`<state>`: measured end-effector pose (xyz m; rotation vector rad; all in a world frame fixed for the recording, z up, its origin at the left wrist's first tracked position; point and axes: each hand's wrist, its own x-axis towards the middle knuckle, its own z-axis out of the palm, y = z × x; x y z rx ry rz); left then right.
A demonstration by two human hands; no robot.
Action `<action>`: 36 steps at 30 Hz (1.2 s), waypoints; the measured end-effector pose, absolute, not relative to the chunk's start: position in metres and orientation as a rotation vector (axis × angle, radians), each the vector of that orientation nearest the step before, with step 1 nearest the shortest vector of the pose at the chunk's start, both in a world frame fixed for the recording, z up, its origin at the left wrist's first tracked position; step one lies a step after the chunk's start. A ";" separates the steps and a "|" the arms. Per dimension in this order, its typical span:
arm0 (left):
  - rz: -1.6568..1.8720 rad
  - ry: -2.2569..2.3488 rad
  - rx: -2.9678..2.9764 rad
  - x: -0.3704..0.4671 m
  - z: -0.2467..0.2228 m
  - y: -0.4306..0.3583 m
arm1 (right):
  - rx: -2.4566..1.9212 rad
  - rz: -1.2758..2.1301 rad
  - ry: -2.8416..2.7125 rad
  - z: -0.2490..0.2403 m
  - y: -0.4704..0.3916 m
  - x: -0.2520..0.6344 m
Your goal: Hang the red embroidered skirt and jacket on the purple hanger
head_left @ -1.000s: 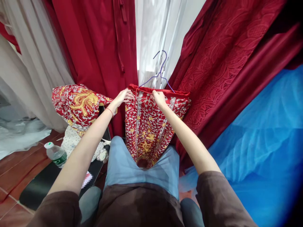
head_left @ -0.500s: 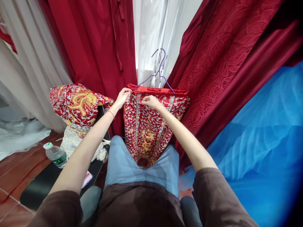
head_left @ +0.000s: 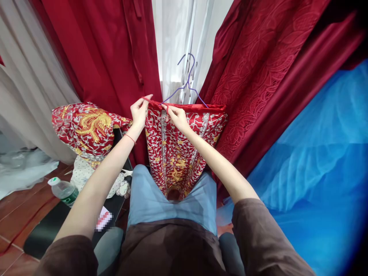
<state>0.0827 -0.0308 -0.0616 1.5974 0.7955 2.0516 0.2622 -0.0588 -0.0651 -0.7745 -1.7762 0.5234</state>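
Observation:
A red skirt-like garment (head_left: pixel 178 145) with silver and gold embroidery hangs in front of me between my knees, its red waistband at the top. A purple wire hanger (head_left: pixel 188 81) rises out of that waistband. My left hand (head_left: pixel 140 112), just off the waistband's left corner, pinches a thin red strap (head_left: pixel 154 102). Closed on the same strap is my right hand (head_left: pixel 176 116), over the front of the garment near its left silver stripe. The strap stretches between the two hands. My right fingertips partly hide where it runs on.
To the left, a black chair (head_left: pixel 43 230) bears a matching embroidered garment (head_left: pixel 86 130), a dotted cloth (head_left: pixel 79 172) and a water bottle (head_left: pixel 63 191). Dark red curtains (head_left: pixel 100 50) hang behind. Blue tulle (head_left: pixel 310 176) spreads at the right.
My left hand has moved left and up, past the waistband's corner. The strap between my hands is now drawn out straighter. The view has shifted slightly.

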 end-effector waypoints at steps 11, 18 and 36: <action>1.000 0.877 2.248 0.070 -0.065 -0.050 | -0.910 -0.209 -2.246 -0.073 -0.062 0.273; 1.201 0.941 2.013 0.078 -0.065 -0.050 | -1.163 -0.543 -2.347 -0.054 -0.074 0.268; 1.706 1.186 1.491 0.090 -0.074 -0.013 | -1.505 -0.228 -1.941 -0.047 -0.057 0.251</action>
